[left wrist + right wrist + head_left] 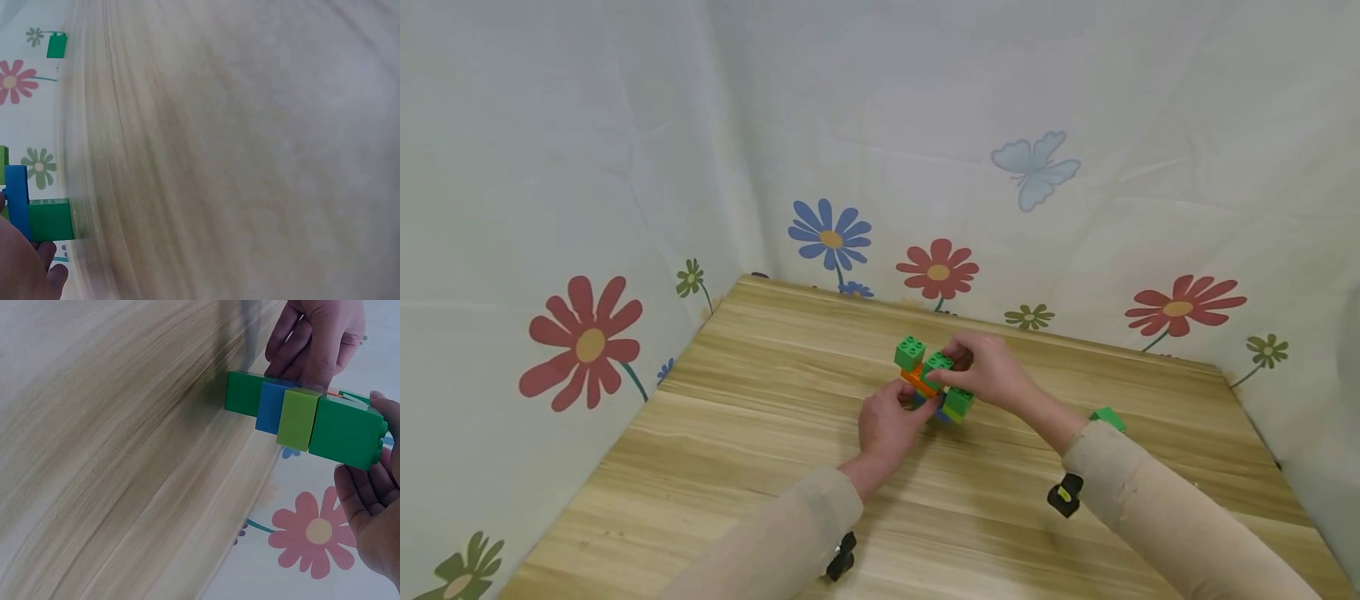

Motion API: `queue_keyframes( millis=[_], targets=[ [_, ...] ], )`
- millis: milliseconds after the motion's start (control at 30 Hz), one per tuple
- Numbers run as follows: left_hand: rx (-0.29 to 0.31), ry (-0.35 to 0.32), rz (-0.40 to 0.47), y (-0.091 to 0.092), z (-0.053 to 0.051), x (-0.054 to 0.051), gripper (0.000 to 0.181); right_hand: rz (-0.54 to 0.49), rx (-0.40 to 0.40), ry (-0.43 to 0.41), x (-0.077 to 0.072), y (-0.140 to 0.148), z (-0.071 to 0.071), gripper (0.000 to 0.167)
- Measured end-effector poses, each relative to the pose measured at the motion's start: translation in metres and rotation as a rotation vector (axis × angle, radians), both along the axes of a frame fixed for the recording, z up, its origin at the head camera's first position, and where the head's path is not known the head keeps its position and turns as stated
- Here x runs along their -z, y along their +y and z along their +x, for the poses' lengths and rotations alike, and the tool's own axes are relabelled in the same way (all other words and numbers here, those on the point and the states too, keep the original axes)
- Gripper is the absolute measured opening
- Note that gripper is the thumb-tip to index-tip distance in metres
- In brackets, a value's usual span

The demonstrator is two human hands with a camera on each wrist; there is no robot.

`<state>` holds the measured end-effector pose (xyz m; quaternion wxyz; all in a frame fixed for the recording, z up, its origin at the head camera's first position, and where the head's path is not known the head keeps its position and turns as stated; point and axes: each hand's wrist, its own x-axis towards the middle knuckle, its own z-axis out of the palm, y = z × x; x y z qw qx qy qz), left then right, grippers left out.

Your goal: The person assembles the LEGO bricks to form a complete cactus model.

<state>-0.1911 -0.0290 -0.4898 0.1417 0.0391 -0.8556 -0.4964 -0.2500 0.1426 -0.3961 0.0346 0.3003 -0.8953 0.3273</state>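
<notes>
A built cluster of toy building bricks is held off the table between both hands. My left hand [891,421] grips its lower part, thumb and fingers around the blue layer. At the top, my right hand [992,371] pinches a green brick [937,367] that sits over an orange brick [914,380]. Another green brick [910,353] stands on the orange one's far left end. In the right wrist view, a lime brick [297,420] lies between a blue brick [272,406] and a large green brick [345,432]. A further green brick [244,394] sits on the blue one's other side.
A loose green brick [1108,418] lies on the wooden table [760,358], partly behind the right sleeve. White curtains [880,125] with printed flowers hang along the table's far and left edges. Black wrist cameras [1065,495] hang below both sleeves.
</notes>
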Motion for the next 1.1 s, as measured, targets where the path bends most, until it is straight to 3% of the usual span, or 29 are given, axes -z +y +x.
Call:
queue_keyframes(
  millis=[267,733,1100],
  targets=[
    [0.004,-0.001,-0.007,0.0017,-0.0018,0.0023,0.034,0.019,-0.004,0.032,0.0027,-0.0008,0.0012,0.03],
    [-0.008,0.002,-0.024,0.0007,-0.0039,0.0037,0.033,0.097,-0.024,0.165,0.0065,-0.0062,0.0018,0.03],
    [0.003,0.006,-0.026,0.0006,-0.0025,0.0014,0.033,0.075,-0.025,0.167,0.0079,-0.0044,0.0043,0.029]
  ],
)
